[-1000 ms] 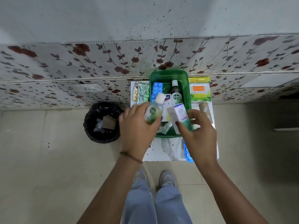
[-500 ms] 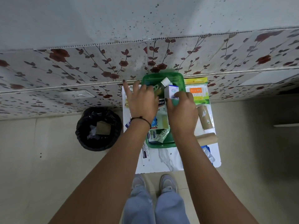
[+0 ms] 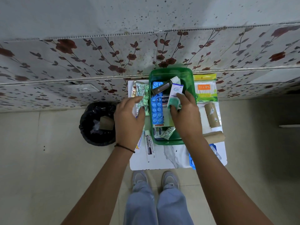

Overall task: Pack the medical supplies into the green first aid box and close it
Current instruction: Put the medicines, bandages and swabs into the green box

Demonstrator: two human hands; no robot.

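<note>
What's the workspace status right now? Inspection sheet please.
Surface: small white table, crowded.
Job's things: green first aid box open, holding blue blister strips, a dark bottle and sachets; cotton swab pack, bandage rolls, ointment box, foil strips outside it.
Clutter: nothing seen.
Grippers: right hand holds a white-green carton in the box; left hand over foil strips, grasp unclear.
Cables: nothing seen.
Surroundings: black bin, floral wall, tiled floor.
</note>
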